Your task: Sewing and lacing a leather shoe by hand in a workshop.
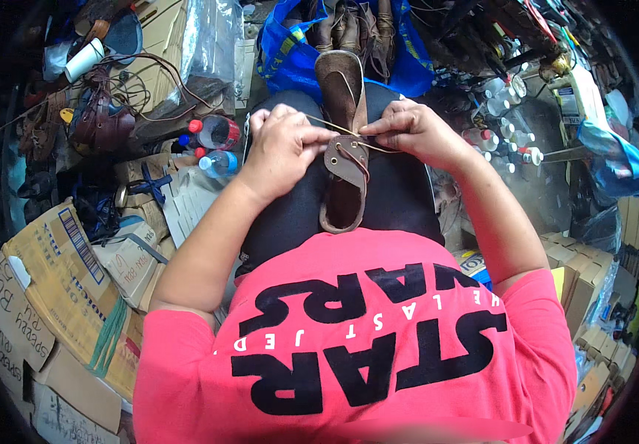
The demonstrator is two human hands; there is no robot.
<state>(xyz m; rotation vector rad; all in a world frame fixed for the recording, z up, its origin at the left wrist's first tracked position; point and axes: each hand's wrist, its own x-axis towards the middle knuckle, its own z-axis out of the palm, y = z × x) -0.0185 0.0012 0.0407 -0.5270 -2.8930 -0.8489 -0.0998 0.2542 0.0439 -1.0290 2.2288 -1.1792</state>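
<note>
Across my dark-trousered lap lies a brown leather shoe upper [348,167], with eyelets and a reddish-brown lace threaded through its near part. Its far part opens out in a long rounded flap [338,78]. A thin tan lace [336,127] runs over the middle of the upper between my hands. My left hand [281,148] is closed, thumb and fingertips pinched at the upper's left edge where the lace passes. On the other side my right hand [416,133] pinches the lace close to the eyelets, a loose length trailing below its fingers. The exact grip of the left fingertips is partly hidden.
Beyond my knees sits a blue bag [279,66] filled with brown leather pieces. Plastic bottles [219,163] stand left of my leg, and several more bottles [501,133] are at the right. Cardboard boxes [60,266] pile up at the left, beside green cord.
</note>
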